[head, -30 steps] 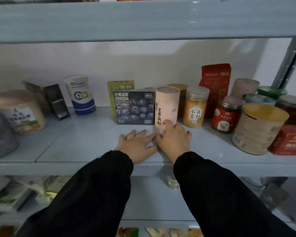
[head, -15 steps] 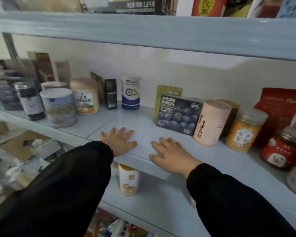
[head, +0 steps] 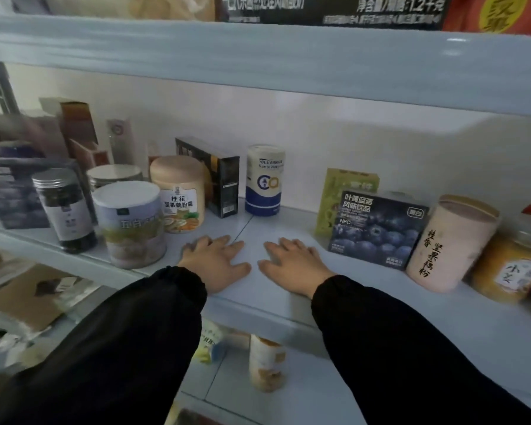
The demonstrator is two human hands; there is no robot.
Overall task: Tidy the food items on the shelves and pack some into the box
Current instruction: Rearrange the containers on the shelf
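Note:
Both hands lie flat, palms down, on the pale grey shelf (head: 288,216). My left hand (head: 216,260) rests just right of a large lavender tin (head: 129,223) and in front of a beige jar (head: 180,193). My right hand (head: 293,265) rests left of a dark blueberry drink box (head: 376,230); a pink tube with black writing (head: 448,243) stands beside that box. Neither hand holds anything. A white and blue canister (head: 265,180) and a black carton (head: 219,176) stand at the back. No packing box is in view.
A black-filled jar (head: 65,210) and several cartons crowd the shelf's left end. A green carton (head: 342,197) stands behind the blueberry box; an orange jar (head: 509,265) sits at the right. The upper shelf's edge (head: 258,56) overhangs. A small can (head: 267,365) stands on the lower shelf.
My right hand has left the foot of the pink tube and now lies flat on the shelf. Both hands have drifted left and apart, and my view has swung left.

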